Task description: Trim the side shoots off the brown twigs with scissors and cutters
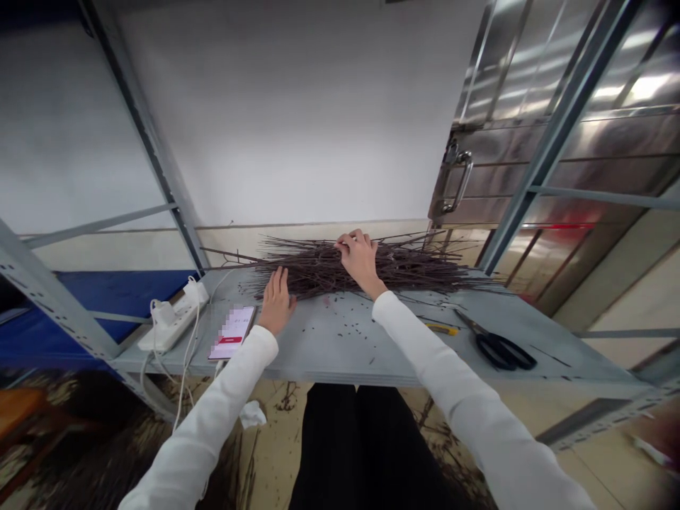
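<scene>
A wide pile of thin, dark brown twigs [419, 265] lies across the back of the grey metal shelf [329, 354]. At the pile's left front edge rests my left hand [278, 303], its fingers stretched out over the twigs. My right hand [361, 262] is over the top middle of the pile, with thumb and fingers curled together in a pinch. Whatever is between those fingertips is too small to make out. Small dark bits are scattered on the shelf in front of the pile.
Black-handled scissors [502, 349] and a yellow cutter [442, 329] lie to the right. On the left are a phone [234, 333] and a white power strip [173, 319] with cables. Shelf posts [557, 120] stand at both sides; a white wall [297, 113] is behind.
</scene>
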